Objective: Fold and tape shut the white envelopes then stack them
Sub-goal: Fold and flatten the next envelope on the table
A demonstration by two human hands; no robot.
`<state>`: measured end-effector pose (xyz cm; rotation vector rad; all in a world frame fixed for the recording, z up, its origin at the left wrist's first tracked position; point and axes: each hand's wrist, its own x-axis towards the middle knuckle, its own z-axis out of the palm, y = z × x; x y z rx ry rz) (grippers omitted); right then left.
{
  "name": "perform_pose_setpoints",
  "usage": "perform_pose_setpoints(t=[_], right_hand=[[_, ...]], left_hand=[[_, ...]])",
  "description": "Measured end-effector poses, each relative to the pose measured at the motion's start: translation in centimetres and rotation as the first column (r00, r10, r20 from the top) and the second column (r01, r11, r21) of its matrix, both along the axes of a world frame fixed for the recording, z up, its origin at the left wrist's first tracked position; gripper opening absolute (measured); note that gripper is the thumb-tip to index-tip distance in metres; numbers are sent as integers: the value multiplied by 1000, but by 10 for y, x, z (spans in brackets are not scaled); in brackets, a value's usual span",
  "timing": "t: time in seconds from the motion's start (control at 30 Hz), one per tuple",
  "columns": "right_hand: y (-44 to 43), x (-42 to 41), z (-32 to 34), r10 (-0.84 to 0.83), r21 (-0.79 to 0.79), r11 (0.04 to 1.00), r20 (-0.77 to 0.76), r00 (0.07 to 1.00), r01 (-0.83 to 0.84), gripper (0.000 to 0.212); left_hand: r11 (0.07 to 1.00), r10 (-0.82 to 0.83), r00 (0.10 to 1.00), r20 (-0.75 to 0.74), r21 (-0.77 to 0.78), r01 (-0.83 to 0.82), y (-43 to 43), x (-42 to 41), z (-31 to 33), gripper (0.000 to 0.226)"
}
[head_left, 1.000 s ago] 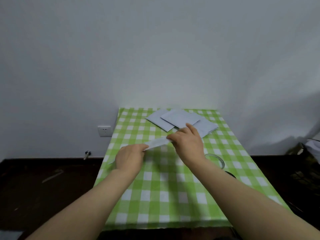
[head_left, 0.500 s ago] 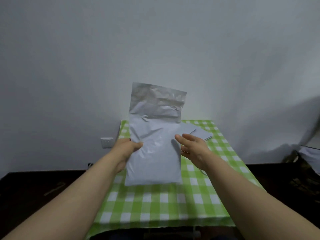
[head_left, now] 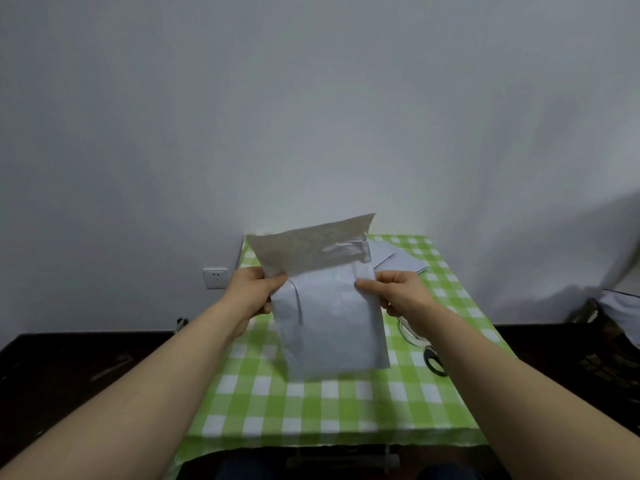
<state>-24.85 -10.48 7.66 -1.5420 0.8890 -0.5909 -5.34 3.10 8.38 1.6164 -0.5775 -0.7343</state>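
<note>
- Envelope (head_left: 329,323): white, held upright above the desk (head_left: 311,410), both hands on it. Bottom edge hangs just over the green checked cloth; can't tell if it touches.
- Flap (head_left: 311,251): top of the envelope is open, flap stands up and tilts toward the left, grey inner side facing the camera. Mouth gapes at the upper right. Can't tell if anything is inside.
- Left hand (head_left: 254,289): fingers closed on the envelope's upper left edge, thumb in front at the base of the flap, other fingers behind.
- Right hand (head_left: 398,292): fingers pinched on the upper right edge, thumb on the front face, the rest wrapped behind.
- Stack of envelopes (head_left: 398,259): flat white ones at the far end of the desk, near the wall, partly hidden behind the held one. Well apart from the hands.
- Tape roll (head_left: 410,332): clear ring lying on the desk just right of the held envelope, under the right forearm.
- Scissors (head_left: 434,362): dark handle loop near the tape roll, mostly covered by the forearm.
- Wall socket (head_left: 215,278): on the wall left of the desk.
</note>
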Motion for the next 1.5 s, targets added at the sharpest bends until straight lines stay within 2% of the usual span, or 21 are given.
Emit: perform_pose_setpoints(t=[0.13, 0.2, 0.27, 0.33, 0.4, 0.47, 0.53, 0.6, 0.7, 0.73, 0.77, 0.97, 1.0, 1.07, 1.1, 1.17, 1.23, 1.3, 1.37, 1.43, 1.5], right_hand=[[3, 1, -3, 39, 39, 998, 39, 998, -40, 13], [5, 6, -11, 26, 79, 996, 109, 994, -35, 12], [10, 9, -18, 58, 63, 996, 88, 994, -63, 15], [15, 11, -24, 113, 30, 993, 35, 993, -114, 17], [17, 14, -27, 153, 18, 988, 11, 988, -153, 21], [20, 18, -25, 194, 11, 981, 4, 981, -194, 23], [23, 21, -22, 242, 6, 970, 7, 970, -242, 13], [26, 23, -19, 268, -2, 964, 10, 963, -268, 8], [26, 21, -20, 261, -3, 965, 18, 965, -261, 7], [26, 20, -22, 260, -4, 966, 7, 966, -260, 6], [25, 18, -23, 260, -3, 966, -13, 966, -260, 7], [25, 21, -27, 244, 21, 970, -13, 970, -243, 14], [25, 22, -27, 239, 14, 971, -15, 971, -239, 13], [26, 22, -29, 226, 5, 974, -8, 974, -226, 17], [26, 22, -29, 217, 8, 976, 1, 976, -217, 19], [26, 22, -31, 216, 18, 976, 26, 976, -216, 17], [28, 23, -33, 226, 30, 973, 50, 973, -228, 13], [28, 22, -33, 244, 48, 968, 48, 969, -247, 13], [25, 19, -38, 219, 62, 974, 24, 975, -220, 11], [18, 16, -46, 111, 85, 990, 42, 993, -114, 10], [10, 16, -58, -52, 177, 984, 88, 995, 35, 12]], left_hand=[[998, -18, 994, -109, 62, 25, 3, -1, -7, 9], [991, 16, 997, -76, 136, -6, 6, -3, -12, 15], [974, 119, 987, 106, 182, -137, 8, -4, -13, 26], [948, 187, 919, 347, 182, -262, 6, -3, -8, 59], [954, 72, 798, 598, 194, -231, 1, -6, 6, 82], [966, -104, 677, 729, 237, -106, -9, -16, 27, 93], [955, -228, 684, 693, 296, 19, -21, -21, 39, 94], [946, -282, 761, 584, 303, 118, -29, -18, 40, 84], [932, -333, 813, 477, 294, 210, -33, -10, 33, 29], [937, -328, 822, 465, 271, 220, -33, -7, 30, 15], [947, -303, 838, 454, 238, 214, -33, -5, 28, 13], [982, -75, 877, 474, 187, -18, -30, 5, 14, 23], [984, -31, 868, 495, 170, -62, -31, 3, 13, 29], [976, 58, 790, 610, 132, -174, -29, -5, 14, 41], [976, 46, 728, 684, 123, -177, -27, -9, 15, 49], [966, -122, 622, 773, 236, -104, -23, -15, 12, 74], [929, -267, 589, 763, 366, -52, -23, -17, 5, 89], [937, -211, 570, 794, 331, -113, -24, -11, 2, 71], [945, -45, 545, 837, 213, -250, -22, 1, 0, 58], [927, 65, 599, 798, 174, -332, -17, 15, -6, 57], [907, 23, 697, 717, 278, -316, -12, 20, -18, 58]])
